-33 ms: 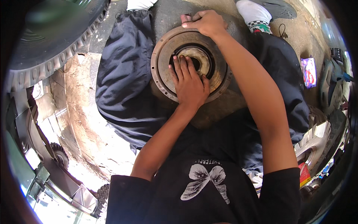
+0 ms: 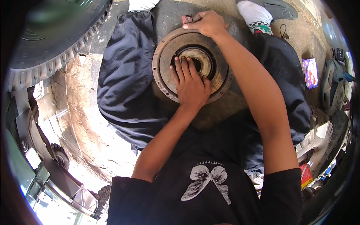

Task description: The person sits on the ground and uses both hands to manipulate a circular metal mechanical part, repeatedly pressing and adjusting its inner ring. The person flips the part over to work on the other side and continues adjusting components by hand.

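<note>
Left hand (image 2: 192,88): fingers released, spread flat over the central opening of the round metal disc (image 2: 167,56); right hand (image 2: 211,24): thumb and fingers grasping a small reddish piece (image 2: 186,19) at the disc's far rim. Disc lies flat between the dark-trousered legs (image 2: 125,75); large tyre (image 2: 80,33) beyond it to the left, purple packet (image 2: 310,73) well off to its right

The left fingers (image 2: 185,71) lie spread on a round metal disc (image 2: 165,56), partly over its middle hole. The right fingers (image 2: 192,25) hold a small reddish block (image 2: 186,19) by its far edge. A big tire (image 2: 67,48) sits left.
</note>
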`<state>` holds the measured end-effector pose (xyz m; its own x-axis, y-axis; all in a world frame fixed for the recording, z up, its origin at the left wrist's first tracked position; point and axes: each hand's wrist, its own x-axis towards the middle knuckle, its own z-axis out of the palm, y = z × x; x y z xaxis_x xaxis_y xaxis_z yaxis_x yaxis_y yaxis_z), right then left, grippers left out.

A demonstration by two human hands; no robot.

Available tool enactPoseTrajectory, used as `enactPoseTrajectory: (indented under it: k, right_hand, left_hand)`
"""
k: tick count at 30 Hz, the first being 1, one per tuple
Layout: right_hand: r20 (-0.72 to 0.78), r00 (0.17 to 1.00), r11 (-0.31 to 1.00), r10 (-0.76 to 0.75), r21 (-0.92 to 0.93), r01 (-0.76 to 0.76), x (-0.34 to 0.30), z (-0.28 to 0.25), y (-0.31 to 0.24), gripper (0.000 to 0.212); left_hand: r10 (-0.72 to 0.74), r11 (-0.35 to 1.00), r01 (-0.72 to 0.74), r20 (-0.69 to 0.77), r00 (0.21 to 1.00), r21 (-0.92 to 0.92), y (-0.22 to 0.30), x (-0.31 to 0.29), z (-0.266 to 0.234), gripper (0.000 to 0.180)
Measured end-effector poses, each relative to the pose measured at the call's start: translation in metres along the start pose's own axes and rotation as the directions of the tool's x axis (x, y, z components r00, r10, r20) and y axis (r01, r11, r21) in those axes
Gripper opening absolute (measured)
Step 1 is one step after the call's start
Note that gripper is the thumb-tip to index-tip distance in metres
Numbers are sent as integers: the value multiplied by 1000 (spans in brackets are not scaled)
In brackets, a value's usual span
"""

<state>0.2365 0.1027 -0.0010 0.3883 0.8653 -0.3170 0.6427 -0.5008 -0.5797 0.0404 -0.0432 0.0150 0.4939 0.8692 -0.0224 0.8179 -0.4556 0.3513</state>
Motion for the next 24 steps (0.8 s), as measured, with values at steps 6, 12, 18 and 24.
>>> enactPoseTrajectory:
  k: [6,12,18,24]
  right_hand:
    - [-66,996,987,64,-142,-73,-28,-43,27,61]
    - [-250,959,984,134,150,-99,-68,-55,59,62]
    - [-358,914,591,191,785,184,-160,-5,16,40]
    - [-152,940,416,306,909,12,-275,42,24,44]
  left_hand:
    - [-9,1000,10,-26,1000,25,-6,2,3,82]
    - [-1,1000,3,-60,998,29,-2,7,8,82]
    - [1,999,-6,-133,991,-34,-12,5,12,76]
    - [37,731,-114,-128,991,-673,-27,-10,-17,49]
